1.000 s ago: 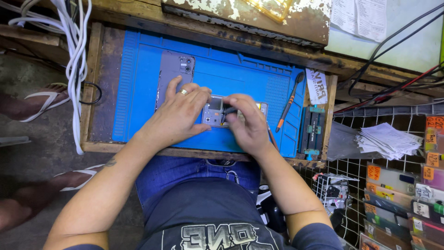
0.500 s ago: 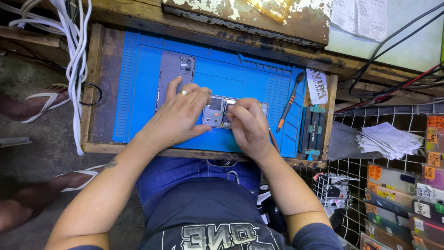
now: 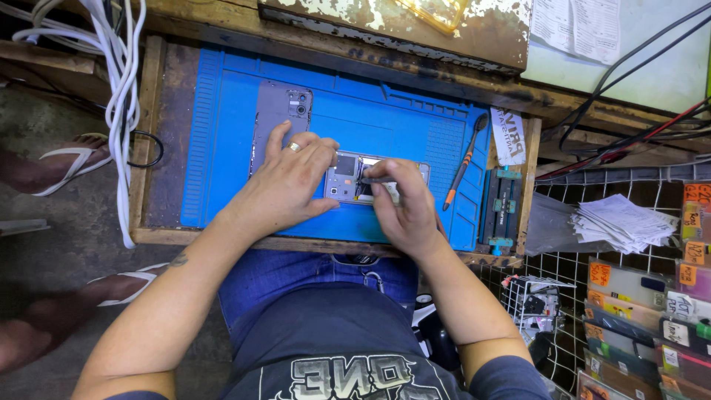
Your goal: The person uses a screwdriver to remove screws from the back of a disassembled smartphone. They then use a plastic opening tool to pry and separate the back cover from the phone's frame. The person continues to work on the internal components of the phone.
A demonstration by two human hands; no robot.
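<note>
An opened phone [image 3: 348, 178] with its insides showing lies on a blue work mat [image 3: 400, 126]. My left hand [image 3: 285, 185], with a ring on one finger, presses down on the phone's left end and holds it steady. My right hand [image 3: 400, 204] is pinched over the phone's middle, its fingertips down on the exposed parts; whether it holds a small tool I cannot tell. The phone's grey back cover [image 3: 278, 122] lies on the mat just beyond my left hand.
An orange-handled screwdriver [image 3: 463, 167] and a black phone clamp [image 3: 500, 211] lie at the mat's right side. White cables [image 3: 118, 89] hang at the left. A wire basket with a stack of papers [image 3: 618, 218] and packaged goods stands to the right. Someone's sandalled feet [image 3: 67, 159] are at left.
My right hand's fingertips have shifted slightly over the phone's middle. My left hand stays pressed on the phone.
</note>
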